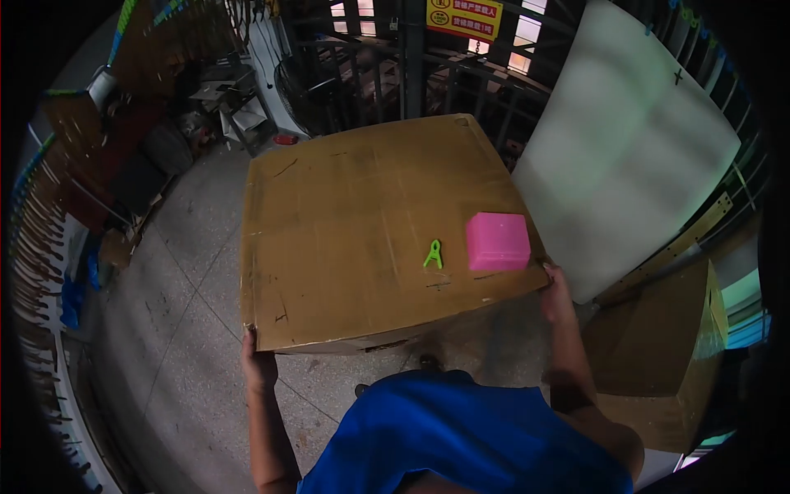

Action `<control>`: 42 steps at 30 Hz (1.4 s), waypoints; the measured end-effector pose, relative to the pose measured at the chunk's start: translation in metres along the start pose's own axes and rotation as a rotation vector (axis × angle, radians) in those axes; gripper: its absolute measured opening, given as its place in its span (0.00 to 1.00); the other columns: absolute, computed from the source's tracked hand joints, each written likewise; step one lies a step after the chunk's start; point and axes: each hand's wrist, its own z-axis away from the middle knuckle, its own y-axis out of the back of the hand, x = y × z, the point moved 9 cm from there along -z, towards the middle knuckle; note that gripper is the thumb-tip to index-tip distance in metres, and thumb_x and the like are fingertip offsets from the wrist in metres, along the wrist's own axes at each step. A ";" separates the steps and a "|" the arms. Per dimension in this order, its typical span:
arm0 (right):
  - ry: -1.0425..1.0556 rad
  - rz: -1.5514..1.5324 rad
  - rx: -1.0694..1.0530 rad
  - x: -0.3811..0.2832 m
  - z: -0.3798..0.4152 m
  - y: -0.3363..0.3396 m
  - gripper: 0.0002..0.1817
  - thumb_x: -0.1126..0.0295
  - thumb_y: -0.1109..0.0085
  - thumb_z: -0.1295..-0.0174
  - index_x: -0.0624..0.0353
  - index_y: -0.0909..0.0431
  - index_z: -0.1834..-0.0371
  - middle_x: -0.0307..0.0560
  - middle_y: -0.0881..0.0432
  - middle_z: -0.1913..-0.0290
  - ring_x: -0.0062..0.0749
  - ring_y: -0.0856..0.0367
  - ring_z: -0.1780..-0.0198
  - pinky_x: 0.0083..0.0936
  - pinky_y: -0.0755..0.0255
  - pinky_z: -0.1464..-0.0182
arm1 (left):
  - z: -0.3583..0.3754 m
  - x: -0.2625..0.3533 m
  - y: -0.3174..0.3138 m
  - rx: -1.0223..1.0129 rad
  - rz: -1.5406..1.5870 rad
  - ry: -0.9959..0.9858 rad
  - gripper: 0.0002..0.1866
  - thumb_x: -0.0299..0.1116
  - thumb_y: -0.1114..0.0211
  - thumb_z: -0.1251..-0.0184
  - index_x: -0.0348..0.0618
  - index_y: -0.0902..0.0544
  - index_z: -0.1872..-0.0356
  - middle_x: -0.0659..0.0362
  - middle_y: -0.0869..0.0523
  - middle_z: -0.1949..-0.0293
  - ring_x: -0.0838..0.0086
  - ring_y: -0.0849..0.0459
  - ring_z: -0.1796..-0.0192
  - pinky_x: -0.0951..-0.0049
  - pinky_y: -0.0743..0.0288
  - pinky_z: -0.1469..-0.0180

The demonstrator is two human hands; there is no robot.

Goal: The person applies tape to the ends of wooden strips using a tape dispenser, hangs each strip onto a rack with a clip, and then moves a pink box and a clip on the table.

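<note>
A large brown cardboard box [354, 222] fills the middle of the head view. My left hand [258, 361] is closed on its near left corner. At the near right corner, my right hand [557, 294] grips the box edge, with the thumb near the top. On the box top, toward the right, lies a pink block-shaped object [499, 241]. A green clip [434, 254] rests just left of the pink object, not touching it. The undersides of both hands' grips are partly hidden by the box.
A big white panel [625, 148] leans at the right, above another cardboard box [658, 346]. Dark metal bars with a yellow-and-red sign [464, 18] stand behind. A fan [300, 95] is at the back left. Hanging items line the far left.
</note>
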 end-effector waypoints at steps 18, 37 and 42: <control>0.631 1.463 -0.451 -0.112 -0.010 -0.169 0.63 0.54 0.15 0.54 0.60 0.41 0.15 0.60 0.34 0.18 0.55 0.37 0.17 0.43 0.40 0.17 | -0.016 -0.033 0.005 0.100 -0.119 -0.006 0.34 0.56 0.49 0.13 0.38 0.28 0.23 0.55 0.20 0.25 0.66 0.24 0.24 0.63 0.36 0.22; 0.445 1.550 -0.747 -0.127 -0.035 -0.218 0.57 0.62 0.09 0.67 0.60 0.30 0.27 0.57 0.18 0.35 0.51 0.17 0.34 0.40 0.23 0.31 | -0.004 -0.033 -0.006 0.176 0.029 -0.115 0.31 0.52 0.45 0.16 0.40 0.24 0.26 0.56 0.16 0.31 0.68 0.19 0.30 0.67 0.32 0.25; 0.514 1.604 -0.699 -0.157 -0.028 -0.275 0.58 0.64 0.10 0.66 0.60 0.31 0.26 0.57 0.19 0.34 0.50 0.18 0.33 0.41 0.22 0.31 | 0.025 -0.034 -0.032 0.232 0.041 -0.088 0.34 0.53 0.41 0.21 0.40 0.26 0.23 0.57 0.17 0.29 0.67 0.21 0.28 0.65 0.35 0.24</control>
